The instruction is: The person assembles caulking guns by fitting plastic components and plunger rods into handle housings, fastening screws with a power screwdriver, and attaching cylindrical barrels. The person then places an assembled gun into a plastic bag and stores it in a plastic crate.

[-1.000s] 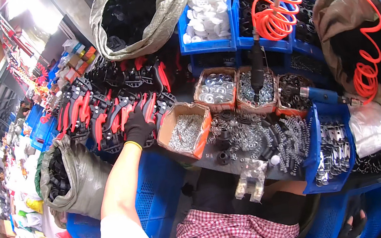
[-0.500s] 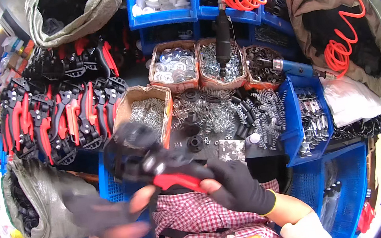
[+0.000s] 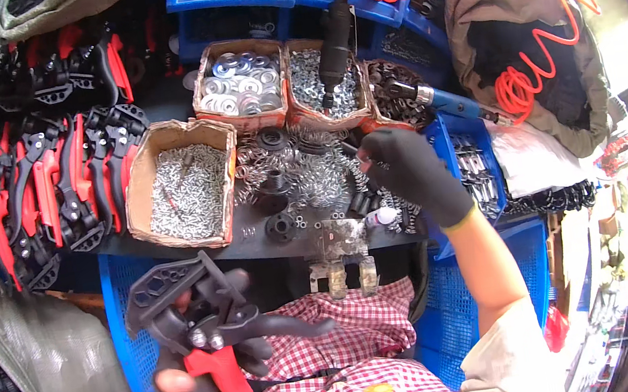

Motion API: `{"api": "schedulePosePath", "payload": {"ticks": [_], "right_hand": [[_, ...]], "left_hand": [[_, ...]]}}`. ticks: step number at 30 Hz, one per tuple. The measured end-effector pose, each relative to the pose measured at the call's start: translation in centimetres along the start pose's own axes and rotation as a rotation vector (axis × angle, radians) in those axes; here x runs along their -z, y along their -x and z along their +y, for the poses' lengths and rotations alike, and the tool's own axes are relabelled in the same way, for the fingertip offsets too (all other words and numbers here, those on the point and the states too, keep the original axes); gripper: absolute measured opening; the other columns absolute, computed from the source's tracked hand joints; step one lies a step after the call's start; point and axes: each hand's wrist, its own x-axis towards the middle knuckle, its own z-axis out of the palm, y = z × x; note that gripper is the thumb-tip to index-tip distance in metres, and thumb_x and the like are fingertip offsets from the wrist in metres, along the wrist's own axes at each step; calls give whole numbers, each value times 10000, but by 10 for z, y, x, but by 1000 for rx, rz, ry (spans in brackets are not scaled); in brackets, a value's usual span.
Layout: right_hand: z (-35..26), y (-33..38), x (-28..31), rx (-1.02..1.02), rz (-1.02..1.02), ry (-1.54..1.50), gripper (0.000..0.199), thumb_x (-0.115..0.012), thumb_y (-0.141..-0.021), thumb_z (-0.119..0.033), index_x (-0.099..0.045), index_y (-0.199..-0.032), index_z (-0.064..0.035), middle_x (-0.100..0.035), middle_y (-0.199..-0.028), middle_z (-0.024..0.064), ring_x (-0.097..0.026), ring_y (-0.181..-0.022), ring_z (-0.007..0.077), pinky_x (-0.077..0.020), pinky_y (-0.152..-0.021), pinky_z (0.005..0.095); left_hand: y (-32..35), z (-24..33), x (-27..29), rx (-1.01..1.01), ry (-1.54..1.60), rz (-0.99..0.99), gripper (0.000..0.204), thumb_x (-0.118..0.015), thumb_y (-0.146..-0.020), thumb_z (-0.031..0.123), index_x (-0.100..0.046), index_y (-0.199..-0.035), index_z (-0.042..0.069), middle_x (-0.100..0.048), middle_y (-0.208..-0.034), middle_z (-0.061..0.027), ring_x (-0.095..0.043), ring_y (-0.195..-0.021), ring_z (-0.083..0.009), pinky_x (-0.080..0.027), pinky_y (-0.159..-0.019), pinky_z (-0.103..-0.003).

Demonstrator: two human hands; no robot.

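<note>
My left hand (image 3: 185, 389), in a dark fingerless glove, is closed round a black plastic trigger-handled tool part (image 3: 223, 321) with a red lever. It is held tilted above my lap, left of the metal bracket fixture (image 3: 338, 253) at the bench's front edge. My right hand (image 3: 415, 170), gloved alike, reaches over the heap of small coil springs (image 3: 320, 179). Its fingers are bent and drawn together beside black cylindrical pieces; whatever is between them cannot be made out. Black ring-shaped parts (image 3: 273, 193) stand left of the springs.
Cardboard boxes hold small rivet-like pins (image 3: 189, 193), washers (image 3: 242, 86) and nuts (image 3: 309, 76). A black power driver (image 3: 336, 40) hangs above them; a blue one (image 3: 453, 102) lies right. Similar red-black assemblies (image 3: 47, 181) are piled left. A blue bin (image 3: 478, 165) stands right.
The tool part was between both hands and is now in my left hand alone, turned upright. My right hand has let go and moved up to the springs. The view has shifted.
</note>
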Motion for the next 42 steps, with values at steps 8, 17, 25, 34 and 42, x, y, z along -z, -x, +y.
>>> {"api": "schedulePosePath", "payload": {"ticks": [8,17,25,34,42], "right_hand": [[23,-29,-41,-245,-178,339,163,-653,-750,-154,-695,-867,-49,-675,-814,179,-673,-805,375,-537,-729,465],[-32,13,-17,-129,33,-603,160,-696,-841,-116,-643,-953,-14,-692,-857,127,-680,-766,237,-538,-687,340],[-93,53,-30,274,14,-369,306,-804,-694,-58,-618,-933,-13,-627,-842,103,-644,-747,203,-495,-653,307],[45,-51,-48,-110,-9,279,190,-649,-869,-284,-671,-940,-110,-677,-825,155,-675,-784,358,-526,-670,457],[9,-9,-18,128,422,90,139,-689,-795,-154,-631,-842,-38,-637,-841,152,-658,-756,352,-530,-645,434]], "left_hand": [[-23,-43,-4,190,-182,85,377,-513,-998,224,-468,-1340,72,-543,-1225,-93,-620,-826,-232,-517,-750,-375],[-52,-102,11,142,-161,257,363,-450,-1033,327,-454,-1325,111,-569,-1185,-43,-606,-1010,-193,-547,-822,-403],[-57,-111,-6,88,-287,259,337,-531,-965,207,-477,-1263,60,-560,-1126,-29,-540,-1017,-118,-429,-917,-302],[-66,-98,-24,231,-281,293,272,-535,-973,188,-492,-1214,71,-572,-1026,-36,-617,-837,-139,-544,-713,-303],[-87,-95,-42,190,-182,286,344,-457,-992,165,-454,-1314,44,-546,-1126,-48,-600,-914,-142,-519,-781,-311]]}}
